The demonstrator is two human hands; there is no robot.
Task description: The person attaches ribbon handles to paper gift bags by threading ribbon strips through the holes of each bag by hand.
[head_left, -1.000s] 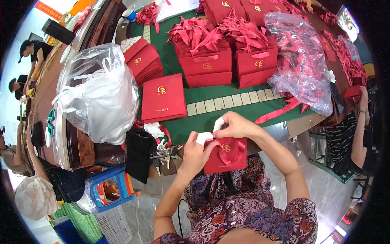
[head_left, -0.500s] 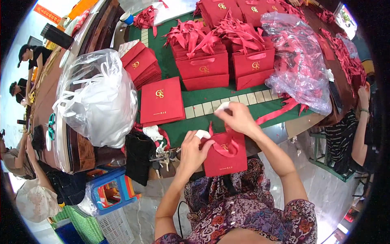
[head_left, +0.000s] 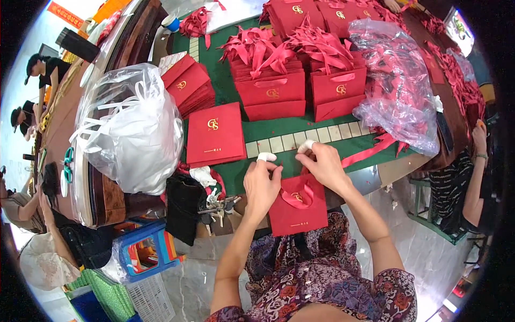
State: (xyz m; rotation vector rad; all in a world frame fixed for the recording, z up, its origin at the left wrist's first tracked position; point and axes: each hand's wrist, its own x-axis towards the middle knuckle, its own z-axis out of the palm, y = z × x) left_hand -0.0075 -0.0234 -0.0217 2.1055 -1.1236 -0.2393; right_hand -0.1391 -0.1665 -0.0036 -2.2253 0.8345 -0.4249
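A small red paper gift bag (head_left: pixel 292 217) with a gold emblem stands upright at the table's near edge, in front of my body. A pink-red ribbon handle (head_left: pixel 300 197) loops down over its front. My left hand (head_left: pixel 262 185) is at the bag's top left corner, fingers and thumb closed together. My right hand (head_left: pixel 327 167) is above the top right, thumb pressed to the curled fingers. White coverings wrap both index fingertips. What either hand pinches is too small to make out. Beyond my left hand lies a stack of flat red bags (head_left: pixel 214 134).
Two rows of ribboned red bags (head_left: pixel 273 96) stand farther back. A clear plastic sack of red ribbons (head_left: pixel 394 88) sits right, a sack of white ribbons (head_left: pixel 131 129) left. Keys (head_left: pixel 219 212) and a black pouch (head_left: pixel 185 209) lie at the near edge. Other people work on both sides.
My right hand has come down slightly and to the right. My left hand has moved a little right and its fingers have drawn together. The ribbon loop now hangs more evenly on the bag's front.
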